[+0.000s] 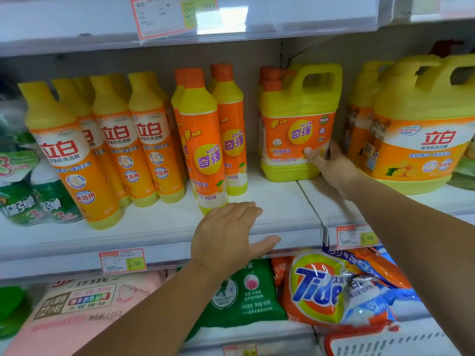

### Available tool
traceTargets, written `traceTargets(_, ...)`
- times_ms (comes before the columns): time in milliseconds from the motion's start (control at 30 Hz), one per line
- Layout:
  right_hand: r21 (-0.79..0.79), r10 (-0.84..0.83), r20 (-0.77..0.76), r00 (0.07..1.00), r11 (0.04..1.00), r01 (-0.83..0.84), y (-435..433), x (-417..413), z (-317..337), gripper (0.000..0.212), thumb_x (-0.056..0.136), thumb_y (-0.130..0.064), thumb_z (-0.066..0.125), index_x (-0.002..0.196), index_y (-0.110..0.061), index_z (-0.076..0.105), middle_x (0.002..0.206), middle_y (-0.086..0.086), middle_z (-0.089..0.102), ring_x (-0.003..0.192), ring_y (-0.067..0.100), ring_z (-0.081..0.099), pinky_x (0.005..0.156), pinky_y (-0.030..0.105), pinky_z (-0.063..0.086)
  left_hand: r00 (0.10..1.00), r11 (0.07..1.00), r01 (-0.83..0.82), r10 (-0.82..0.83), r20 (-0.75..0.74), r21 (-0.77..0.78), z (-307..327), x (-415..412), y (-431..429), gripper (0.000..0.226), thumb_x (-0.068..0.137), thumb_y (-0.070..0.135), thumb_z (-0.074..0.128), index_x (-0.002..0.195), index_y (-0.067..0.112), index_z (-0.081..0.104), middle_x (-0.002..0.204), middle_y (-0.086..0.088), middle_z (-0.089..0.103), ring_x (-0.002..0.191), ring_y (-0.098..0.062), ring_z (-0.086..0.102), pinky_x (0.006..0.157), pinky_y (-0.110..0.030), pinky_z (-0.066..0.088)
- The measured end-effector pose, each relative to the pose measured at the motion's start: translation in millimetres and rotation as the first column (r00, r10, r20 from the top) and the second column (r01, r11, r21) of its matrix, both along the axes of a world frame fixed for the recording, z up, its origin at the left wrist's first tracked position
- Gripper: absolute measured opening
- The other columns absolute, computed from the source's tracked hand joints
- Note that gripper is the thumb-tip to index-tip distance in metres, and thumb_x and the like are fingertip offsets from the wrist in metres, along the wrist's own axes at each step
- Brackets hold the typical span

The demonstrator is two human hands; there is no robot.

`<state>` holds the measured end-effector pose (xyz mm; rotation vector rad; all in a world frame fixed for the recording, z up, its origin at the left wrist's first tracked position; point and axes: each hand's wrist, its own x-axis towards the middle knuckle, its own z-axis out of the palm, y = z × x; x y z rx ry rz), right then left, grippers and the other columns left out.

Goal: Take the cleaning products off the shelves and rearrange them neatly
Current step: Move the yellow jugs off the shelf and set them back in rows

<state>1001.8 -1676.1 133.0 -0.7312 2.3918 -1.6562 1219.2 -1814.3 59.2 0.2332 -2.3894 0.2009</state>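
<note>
A yellow and orange Keon jug (295, 124) with a handle stands on the white shelf (277, 201). My right hand (331, 165) grips its lower right corner, thumb on the label and fingers round the side. My left hand (228, 235) hovers flat and open above the shelf's front edge, just in front of the nearest slim Keon bottle (203, 150). A second slim Keon bottle (231, 129) stands behind it. Several yellow and orange dish soap bottles (113, 140) stand in rows to the left.
Large yellow jugs (416, 129) fill the shelf to the right. Green packs (30, 191) sit at the far left. Below lie a pink bag (84, 304), a green bag (246, 294) and a Tide bag (321, 289). Price tags (123, 260) line the shelf edges.
</note>
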Motion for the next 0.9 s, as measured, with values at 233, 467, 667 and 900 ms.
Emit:
traceTargets(233,0.012,-0.102,-0.205,0.973,0.994,0.107,35,65,7,0.043,0.1,-0.029,0.056,0.139,-0.011,0.048,0.124,0.005,0.061,0.112,0.02,0.057,0.087,0.022,0.042,0.972,0.987,-0.012,-0.026,0.234,0.16,27,12,9,0.069,0.088,0.072,0.044,0.142,0.031,0.047,0.141,0.009,0.054,0.128,-0.015,0.049,0.101,-0.031,0.038)
traceTargets(467,-0.1,0.014,-0.085,0.996,0.995,-0.023,105,198,-76,0.015,0.098,-0.016,0.057,0.108,-0.026,0.06,0.091,-0.002,0.068,0.092,0.021,0.068,0.082,0.033,0.054,0.994,0.843,0.094,-0.045,-0.103,0.53,-32,106,70,0.047,0.091,0.039,0.052,0.134,0.02,0.054,0.134,0.001,0.056,0.125,-0.014,0.044,0.102,-0.026,0.034)
traceTargets(667,0.497,0.234,0.169,0.957,0.819,-0.288,141,272,-190,0.049,0.095,-0.039,0.062,0.136,-0.016,0.05,0.125,0.003,0.049,0.113,0.018,0.055,0.092,0.021,0.042,0.969,0.518,-0.213,0.0,0.249,0.828,-156,210,112,0.039,0.097,0.039,0.056,0.135,0.031,0.05,0.133,0.008,0.053,0.124,-0.013,0.05,0.096,-0.028,0.043)
traceTargets(900,0.631,0.331,0.271,0.904,0.649,-0.426,162,312,-227,0.059,0.083,-0.044,0.076,0.131,-0.013,0.06,0.117,0.008,0.056,0.117,0.026,0.056,0.097,0.027,0.041,0.794,0.344,-0.457,-0.258,0.551,0.82,-203,259,137,0.088,0.068,0.08,0.051,0.143,0.034,0.042,0.142,0.008,0.051,0.126,-0.01,0.051,0.1,-0.033,0.046)
